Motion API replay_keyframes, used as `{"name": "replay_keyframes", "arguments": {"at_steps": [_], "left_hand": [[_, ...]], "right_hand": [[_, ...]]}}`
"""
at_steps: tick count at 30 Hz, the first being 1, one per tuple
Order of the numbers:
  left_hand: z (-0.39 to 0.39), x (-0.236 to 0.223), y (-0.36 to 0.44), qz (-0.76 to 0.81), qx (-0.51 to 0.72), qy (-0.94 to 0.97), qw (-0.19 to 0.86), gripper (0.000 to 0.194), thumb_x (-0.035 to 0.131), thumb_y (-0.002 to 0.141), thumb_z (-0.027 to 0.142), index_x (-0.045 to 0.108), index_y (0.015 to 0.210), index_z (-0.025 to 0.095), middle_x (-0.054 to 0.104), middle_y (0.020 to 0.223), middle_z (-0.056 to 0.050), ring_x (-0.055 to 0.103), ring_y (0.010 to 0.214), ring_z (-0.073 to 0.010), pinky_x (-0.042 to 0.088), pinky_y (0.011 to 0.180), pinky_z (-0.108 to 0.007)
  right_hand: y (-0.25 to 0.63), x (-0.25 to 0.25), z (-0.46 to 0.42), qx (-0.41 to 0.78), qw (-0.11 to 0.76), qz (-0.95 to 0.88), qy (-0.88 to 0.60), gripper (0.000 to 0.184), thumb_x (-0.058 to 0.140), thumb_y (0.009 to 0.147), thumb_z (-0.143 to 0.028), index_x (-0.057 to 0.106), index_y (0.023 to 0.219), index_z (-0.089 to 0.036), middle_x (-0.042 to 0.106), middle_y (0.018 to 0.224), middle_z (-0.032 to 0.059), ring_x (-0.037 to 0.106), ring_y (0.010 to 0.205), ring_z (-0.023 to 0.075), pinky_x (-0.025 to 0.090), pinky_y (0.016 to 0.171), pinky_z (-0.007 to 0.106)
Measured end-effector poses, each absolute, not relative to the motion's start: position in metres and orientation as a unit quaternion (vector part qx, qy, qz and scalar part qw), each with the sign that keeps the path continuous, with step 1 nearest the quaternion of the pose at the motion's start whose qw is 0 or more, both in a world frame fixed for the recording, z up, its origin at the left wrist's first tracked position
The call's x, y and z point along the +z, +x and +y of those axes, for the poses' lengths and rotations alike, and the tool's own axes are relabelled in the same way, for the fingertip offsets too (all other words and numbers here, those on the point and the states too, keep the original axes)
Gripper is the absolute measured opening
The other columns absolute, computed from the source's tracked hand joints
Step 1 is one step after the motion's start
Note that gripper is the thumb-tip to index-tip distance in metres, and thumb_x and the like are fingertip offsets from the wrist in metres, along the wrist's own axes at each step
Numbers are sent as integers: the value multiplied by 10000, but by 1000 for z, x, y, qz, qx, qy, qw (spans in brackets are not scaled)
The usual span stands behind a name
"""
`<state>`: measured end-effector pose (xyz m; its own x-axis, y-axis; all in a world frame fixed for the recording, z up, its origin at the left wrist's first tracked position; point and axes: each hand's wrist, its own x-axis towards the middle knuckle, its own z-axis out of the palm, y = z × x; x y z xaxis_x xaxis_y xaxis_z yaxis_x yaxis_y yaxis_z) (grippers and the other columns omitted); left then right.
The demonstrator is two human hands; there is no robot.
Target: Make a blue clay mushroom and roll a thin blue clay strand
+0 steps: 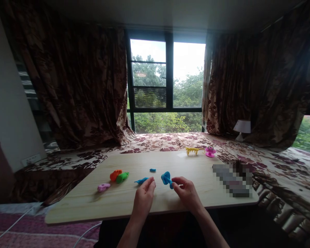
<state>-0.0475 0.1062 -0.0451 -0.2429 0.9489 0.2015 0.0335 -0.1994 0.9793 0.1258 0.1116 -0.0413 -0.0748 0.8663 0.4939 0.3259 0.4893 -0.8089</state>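
Observation:
My right hand (188,194) pinches the lower end of a blue modelling-clay piece (166,177), which has a wide, rounded top on a thin stem and leans to the left. To its left, my left hand (144,194) has thumb and fingertips pressed together; whatever they hold, if anything, is too small to make out. A pointed lump of blue clay (141,181) shows just behind those fingers, and I cannot tell whether they touch it. Farther back on the wooden table (85,199) lies a small blue clay bit (152,170).
Orange clay (115,175), green clay (122,177) and pink clay (103,187) lie at the left. A yellow clay figure with legs (192,151) and a magenta clay piece (210,152) stand at the back right. A blurred-out object (232,181) lies near the right edge.

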Motion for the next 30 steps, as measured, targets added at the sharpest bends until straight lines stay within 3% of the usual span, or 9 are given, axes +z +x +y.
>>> {"name": "replay_keyframes", "arguments": {"at_steps": [5, 8, 11, 13, 17, 22, 30], "left_hand": [[88, -32, -42, 435, 590, 452, 508, 377, 640, 757, 328, 631, 1089, 150, 729, 958, -124, 691, 836, -224, 529, 820, -406], [79, -25, -39, 407, 600, 443, 527, 387, 658, 745, 329, 635, 1091, 157, 735, 947, -98, 686, 850, -212, 514, 856, -391], [79, -21, -39, 402, 606, 443, 525, 384, 678, 724, 336, 652, 1060, 151, 742, 898, -83, 683, 842, -215, 514, 849, -382], [81, -20, -40, 404, 602, 450, 521, 381, 684, 716, 338, 661, 1045, 147, 745, 872, -81, 683, 825, -217, 518, 833, -376], [82, -19, -40, 411, 593, 472, 508, 374, 686, 711, 340, 672, 1027, 141, 746, 854, -78, 679, 795, -212, 518, 820, -366], [76, -12, -40, 408, 570, 519, 489, 353, 656, 744, 333, 663, 1043, 146, 738, 881, -64, 659, 870, -217, 495, 867, -364], [70, 1, -44, 413, 531, 610, 419, 351, 600, 795, 332, 633, 1118, 198, 724, 951, -44, 628, 924, -208, 454, 878, -324]], "right_hand": [[127, -22, 89, 320, 536, -687, -373, 181, 556, 820, -248, 688, 926, -182, 695, 911, 48, 653, 822, 184, 526, 734, 287], [127, -17, 84, 354, 537, -675, -361, 248, 463, 876, -271, 660, 974, -157, 686, 868, 62, 657, 786, 183, 550, 671, 295], [125, -16, 84, 372, 534, -670, -357, 308, 398, 909, -317, 624, 1026, -145, 673, 865, 73, 657, 766, 189, 549, 562, 274], [123, -17, 84, 360, 536, -673, -361, 257, 500, 860, -312, 619, 1034, -167, 662, 910, 68, 641, 778, 190, 526, 546, 259], [119, -15, 83, 305, 546, -680, -382, 200, 623, 733, -171, 660, 926, -205, 626, 907, 33, 592, 765, 171, 453, 569, 247], [118, -12, 81, 269, 552, -679, -402, 163, 602, 723, -121, 685, 836, -204, 582, 772, 7, 545, 699, 150, 417, 604, 255], [119, -3, 75, 302, 563, -667, -382, 126, 609, 739, -137, 697, 799, -204, 572, 754, -4, 536, 696, 144, 409, 611, 242]]}}
